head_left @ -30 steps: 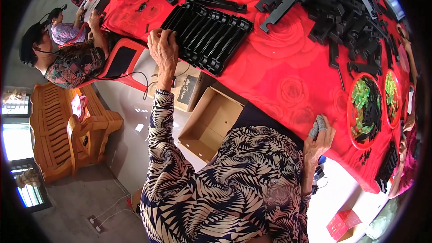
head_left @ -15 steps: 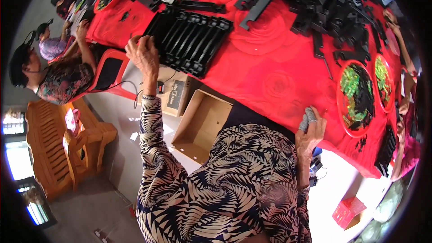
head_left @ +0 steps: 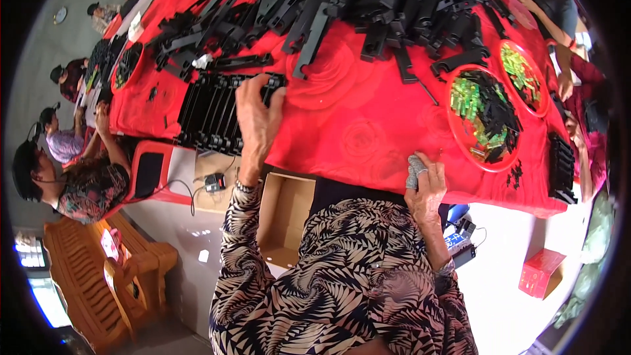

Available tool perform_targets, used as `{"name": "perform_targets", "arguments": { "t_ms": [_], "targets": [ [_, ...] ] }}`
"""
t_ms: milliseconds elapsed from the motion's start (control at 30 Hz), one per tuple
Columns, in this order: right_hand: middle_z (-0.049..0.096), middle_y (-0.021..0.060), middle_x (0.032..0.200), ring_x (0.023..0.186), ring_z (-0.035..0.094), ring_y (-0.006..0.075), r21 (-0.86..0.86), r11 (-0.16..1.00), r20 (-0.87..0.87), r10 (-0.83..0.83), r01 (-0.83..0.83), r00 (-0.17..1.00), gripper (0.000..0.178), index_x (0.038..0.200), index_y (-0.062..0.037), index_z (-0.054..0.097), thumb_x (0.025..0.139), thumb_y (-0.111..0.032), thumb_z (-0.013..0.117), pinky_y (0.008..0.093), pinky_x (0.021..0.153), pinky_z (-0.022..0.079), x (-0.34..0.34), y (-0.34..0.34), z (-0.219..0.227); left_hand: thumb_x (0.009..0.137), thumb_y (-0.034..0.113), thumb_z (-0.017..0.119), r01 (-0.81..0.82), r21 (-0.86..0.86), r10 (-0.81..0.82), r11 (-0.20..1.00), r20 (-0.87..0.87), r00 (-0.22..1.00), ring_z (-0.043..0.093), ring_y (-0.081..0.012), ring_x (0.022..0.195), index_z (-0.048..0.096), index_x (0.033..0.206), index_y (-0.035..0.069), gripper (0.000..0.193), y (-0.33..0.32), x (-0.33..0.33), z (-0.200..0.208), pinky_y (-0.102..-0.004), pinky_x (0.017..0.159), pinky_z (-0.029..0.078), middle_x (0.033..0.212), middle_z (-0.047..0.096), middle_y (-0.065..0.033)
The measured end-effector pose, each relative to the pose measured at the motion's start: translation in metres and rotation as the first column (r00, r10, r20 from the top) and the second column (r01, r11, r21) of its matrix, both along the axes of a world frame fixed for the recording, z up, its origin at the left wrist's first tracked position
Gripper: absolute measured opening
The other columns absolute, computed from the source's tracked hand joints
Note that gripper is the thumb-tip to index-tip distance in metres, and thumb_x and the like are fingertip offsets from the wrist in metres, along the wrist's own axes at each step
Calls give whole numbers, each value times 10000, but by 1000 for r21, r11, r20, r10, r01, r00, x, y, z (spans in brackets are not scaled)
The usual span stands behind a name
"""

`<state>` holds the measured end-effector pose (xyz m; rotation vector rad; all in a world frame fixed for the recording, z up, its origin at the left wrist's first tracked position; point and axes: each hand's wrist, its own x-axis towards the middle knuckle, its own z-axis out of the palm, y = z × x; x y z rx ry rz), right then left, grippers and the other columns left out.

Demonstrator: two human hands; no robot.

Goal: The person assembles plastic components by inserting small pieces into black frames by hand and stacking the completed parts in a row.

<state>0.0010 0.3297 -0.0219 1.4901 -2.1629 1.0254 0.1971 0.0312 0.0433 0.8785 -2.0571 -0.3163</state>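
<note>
My left hand [head_left: 257,117] reaches over the right end of a row of long black plastic parts [head_left: 209,110], laid side by side on the red-covered table. Its fingers are bent and the thumb stands apart, with nothing visible held in them; the hand hides part of the row. My right hand [head_left: 428,187] rests at the table's near edge, its fingers loosely bent and apart, apparently holding nothing. A grey wrap [head_left: 415,172] covers one of its digits. Beyond the row lies a loose black part [head_left: 243,62] beside a small white scrap [head_left: 202,61].
A big heap of black parts [head_left: 368,0] spreads over the far side. Red-rimmed bowls [head_left: 453,128] of green and black pieces stand at right, with another black row [head_left: 562,167]. An open cardboard box [head_left: 289,213] sits below the table edge. Co-workers sit at both sides.
My left hand has gone from the left end of the black row to its right end. The view has turned, shifting the table leftward. My right hand stays at the table's near edge.
</note>
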Motion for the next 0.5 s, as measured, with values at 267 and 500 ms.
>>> {"name": "perform_targets", "arguments": {
  "t_ms": [267,500],
  "targets": [
    [661,146,1127,808,590,336,-78,995,91,70,-63,993,218,782,30,587,568,33,625,403,615,525,3,-1,13,782,342,775,-20,-120,48,993,237,970,547,-462,1002,493,1209,8,611,-68,-87,-39,-526,844,471,1078,574,-252],
    [635,134,1161,895,597,321,-85,992,95,103,-95,990,423,970,24,656,549,-11,658,388,703,555,-1,10,5,813,322,764,12,129,-34,992,167,985,615,-394,1014,554,1141,-36,529,-77,-105,-47,-445,838,493,1116,608,-272]
  ]
}}
